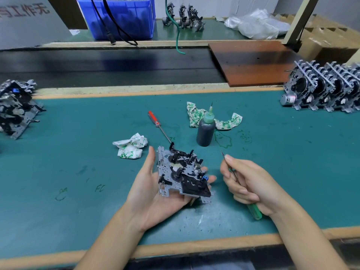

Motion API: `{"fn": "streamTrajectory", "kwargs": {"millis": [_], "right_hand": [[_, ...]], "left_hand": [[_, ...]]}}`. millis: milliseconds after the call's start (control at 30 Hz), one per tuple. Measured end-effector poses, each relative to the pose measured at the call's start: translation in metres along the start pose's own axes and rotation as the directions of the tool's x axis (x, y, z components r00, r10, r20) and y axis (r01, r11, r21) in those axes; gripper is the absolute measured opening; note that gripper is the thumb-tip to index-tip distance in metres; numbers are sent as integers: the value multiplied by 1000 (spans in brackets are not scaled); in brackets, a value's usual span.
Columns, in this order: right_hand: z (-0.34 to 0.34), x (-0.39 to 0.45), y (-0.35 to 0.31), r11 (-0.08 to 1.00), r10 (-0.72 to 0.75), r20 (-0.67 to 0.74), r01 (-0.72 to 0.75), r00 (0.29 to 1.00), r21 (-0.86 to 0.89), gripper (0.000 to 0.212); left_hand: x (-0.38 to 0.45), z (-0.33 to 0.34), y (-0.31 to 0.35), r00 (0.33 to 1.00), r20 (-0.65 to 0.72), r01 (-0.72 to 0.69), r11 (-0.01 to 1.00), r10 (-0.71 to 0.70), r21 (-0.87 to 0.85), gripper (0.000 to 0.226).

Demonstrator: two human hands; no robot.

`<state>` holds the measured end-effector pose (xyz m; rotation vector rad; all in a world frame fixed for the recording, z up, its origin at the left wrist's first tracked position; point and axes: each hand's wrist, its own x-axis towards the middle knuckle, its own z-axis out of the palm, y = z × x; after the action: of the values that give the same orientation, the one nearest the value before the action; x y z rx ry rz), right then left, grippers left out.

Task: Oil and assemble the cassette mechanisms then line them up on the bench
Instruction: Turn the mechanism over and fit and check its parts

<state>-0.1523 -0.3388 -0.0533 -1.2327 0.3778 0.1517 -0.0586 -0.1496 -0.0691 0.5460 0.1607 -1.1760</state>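
Hands meet over a green-topped workbench [78,152], the left hand [153,193] palm up with fingers spread nearly flat, cradling a cassette mechanism [182,173] of stamped metal and black plastic parts, a small blue part at its right edge. The right hand [251,184] curls around a green-handled screwdriver [239,184], the thin shaft pinched between thumb and forefinger, its tip pointing up and away, just right of the mechanism and not touching it.

Beyond the hands stands a dark oil bottle [205,131] with a green needle-tipped nozzle, upright beside smears of green on the mat. A white rag stained green [212,118] lies behind the bottle, and a second crumpled rag [131,148] sits left of the mechanism. A red-handled screwdriver [158,126] lies diagonally between them, its tip near the mechanism's far corner.

At the bench's right end, a row of cassette mechanisms [323,90] stands on edge, side by side. A loose pile of mechanisms [16,108] rests at the left end. Across a dark conveyor belt [107,67], a brown board [253,63] overlaps the belt's right end, and the far table holds a blue plastic bin [120,18], three more upright mechanisms [184,17] and crumpled clear plastic bags [257,24].
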Motion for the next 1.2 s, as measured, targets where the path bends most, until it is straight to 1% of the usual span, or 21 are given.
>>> {"fn": "streamTrajectory", "kwargs": {"millis": [133,167,200,233,267,300,333,367,400,433,500,567,633,767,833,900,967,1033,1067,1133,1200], "right_hand": [[2,2,2,1000,-13,-66,12,998,-22,40],[3,3,2,996,-48,-128,38,991,-83,42],[4,4,2,971,-116,-204,68,972,-228,44],[2,5,2,889,-210,-276,65,938,-454,44],[0,6,2,722,-316,-325,3,891,-692,41],[-2,8,0,499,-414,-336,-97,846,-861,35],[-4,8,-2,322,-486,-318,-172,814,-931,25],[-3,10,-5,257,-521,-292,-179,802,-950,17],[-3,14,-7,263,-524,-263,-140,810,-955,25],[-2,19,-8,321,-519,-226,-57,824,-945,37],[5,32,-12,489,-514,-208,85,832,-868,50],[13,45,-13,597,-500,-245,126,831,-792,55],[16,57,-13,635,-503,-287,123,815,-763,54],[17,67,-9,674,-512,-322,140,796,-726,36],[18,64,-6,705,-519,-306,197,798,-681,30],[20,59,-5,744,-554,-314,290,771,-602,20],[20,52,-5,794,-585,-389,405,712,-453,12],[16,43,-8,838,-537,-467,505,702,-204,13],[14,38,-8,838,-496,-485,544,721,-48,17],[12,30,-11,782,-407,-472,566,782,263,20],[13,26,-14,705,-335,-465,545,820,454,11]], "left_hand": [[-1,-2,1,1000,6,2,1000,-2,8,92],[-1,-3,0,1000,6,7,1000,-7,25,93],[-1,-4,0,1000,6,14,998,-14,54,93],[0,-6,0,1000,2,20,996,-21,87,94],[0,-8,0,1000,-5,24,994,-24,111,93],[1,-9,0,1000,-14,23,992,-21,127,91],[1,-10,0,1000,-23,15,990,-12,143,88],[2,-11,0,1000,-30,7,987,-2,163,85],[3,-11,0,999,-36,2,984,4,180,83],[3,-11,-1,999,-41,3,982,5,189,83],[3,-11,-1,999,-43,7,981,2,193,82],[3,-11,-1,999,-48,12,981,-3,193,81],[3,-10,-1,998,-55,21,983,-11,184,81],[3,-10,0,998,-66,25,985,-14,171,79],[3,-9,0,998,-67,21,985,-9,170,78],[3,-8,0,998,-70,18,985,-6,169,78],[2,-7,0,998,-68,19,988,-9,154,77],[0,-7,0,998,-58,13,991,-6,131,78],[0,-7,0,999,-52,8,992,-2,124,77],[-1,-9,1,999,-39,5,993,0,118,76],[-1,-10,1,999,-36,8,994,-4,112,76]]}}
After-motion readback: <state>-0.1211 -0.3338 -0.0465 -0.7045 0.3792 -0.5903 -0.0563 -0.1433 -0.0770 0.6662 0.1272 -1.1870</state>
